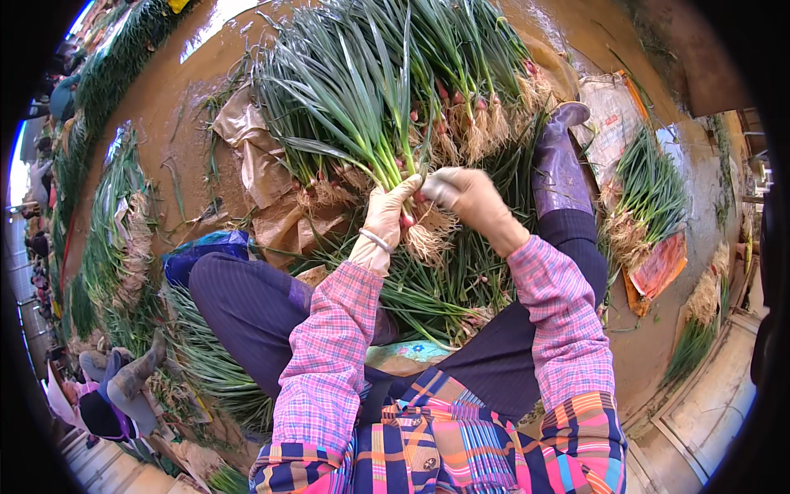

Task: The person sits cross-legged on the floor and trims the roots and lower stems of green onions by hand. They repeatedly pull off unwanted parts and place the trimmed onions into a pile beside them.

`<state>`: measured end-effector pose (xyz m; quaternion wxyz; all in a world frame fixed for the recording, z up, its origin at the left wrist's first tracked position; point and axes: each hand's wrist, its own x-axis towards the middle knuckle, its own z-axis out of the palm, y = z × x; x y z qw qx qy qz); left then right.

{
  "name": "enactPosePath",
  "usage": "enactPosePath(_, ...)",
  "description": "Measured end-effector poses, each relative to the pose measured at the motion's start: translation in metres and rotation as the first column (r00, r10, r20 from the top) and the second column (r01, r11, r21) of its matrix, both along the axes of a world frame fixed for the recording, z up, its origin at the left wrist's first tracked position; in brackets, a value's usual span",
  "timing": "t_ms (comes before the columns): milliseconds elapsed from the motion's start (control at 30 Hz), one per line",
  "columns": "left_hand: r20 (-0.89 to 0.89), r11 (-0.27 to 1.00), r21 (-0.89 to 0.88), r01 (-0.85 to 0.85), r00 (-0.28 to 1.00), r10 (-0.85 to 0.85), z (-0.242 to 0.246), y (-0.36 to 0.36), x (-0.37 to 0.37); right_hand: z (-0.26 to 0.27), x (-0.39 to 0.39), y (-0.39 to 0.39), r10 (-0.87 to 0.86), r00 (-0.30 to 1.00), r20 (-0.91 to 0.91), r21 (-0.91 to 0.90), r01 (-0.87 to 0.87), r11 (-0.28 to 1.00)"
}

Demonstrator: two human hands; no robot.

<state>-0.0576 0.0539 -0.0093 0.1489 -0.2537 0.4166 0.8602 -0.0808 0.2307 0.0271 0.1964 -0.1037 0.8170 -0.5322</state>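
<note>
In the middle of the head view, my left hand [387, 213], with a ring-like band at the wrist, grips a bunch of green-leaved spring onions [364, 123] by the stems. Its reddish bulbs and pale roots [429, 238] hang below the thumb. My right hand [469, 200] is curled at the bulbs, right beside the left fingertips; it is slightly blurred and whether its fingers hold anything is hidden. Beyond the hands lie rooted bunches [475, 120] side by side. More loose green onions [432, 296] lie between my legs, under the hands.
Brown sacking [247, 148] lies on the wet, muddy floor at the left. A purple boot [560, 167] stands at the right, near a printed sack [611, 117] and another onion pile [651, 185]. Onion heaps [114, 247] line the left, where another person [105, 401] sits low.
</note>
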Motion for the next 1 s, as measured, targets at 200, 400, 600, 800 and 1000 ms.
enactPosePath(200, -0.02, 0.996, 0.014, 0.087, 0.996, -0.087, -0.001, -0.002, 0.009, -0.024, -0.031, -0.014, -0.081, 0.997, 0.007, -0.047, 0.081, 0.996)
enactPosePath(400, -0.044, 0.988, 0.108, 0.11, 0.993, -0.105, 0.007, -0.02, 0.027, -0.035, -0.037, -0.014, -0.377, 0.926, -0.005, -0.057, 0.376, 0.925)
enactPosePath(600, -0.09, 0.917, 0.345, 0.201, 0.979, -0.181, 0.008, -0.016, 0.051, -0.047, -0.022, -0.024, 0.159, 0.785, 0.599, -0.663, 0.376, 0.648)
enactPosePath(800, -0.022, 0.891, 0.449, 0.065, 0.998, -0.062, 0.019, -0.007, 0.05, -0.036, 0.001, -0.059, -0.221, 0.945, 0.243, -0.296, 0.289, 0.911)
enactPosePath(1000, -0.084, 0.945, 0.297, 0.134, 0.99, -0.114, 0.05, 0.003, 0.053, -0.044, -0.03, -0.026, -0.468, 0.82, -0.331, -0.012, 0.492, 0.871)
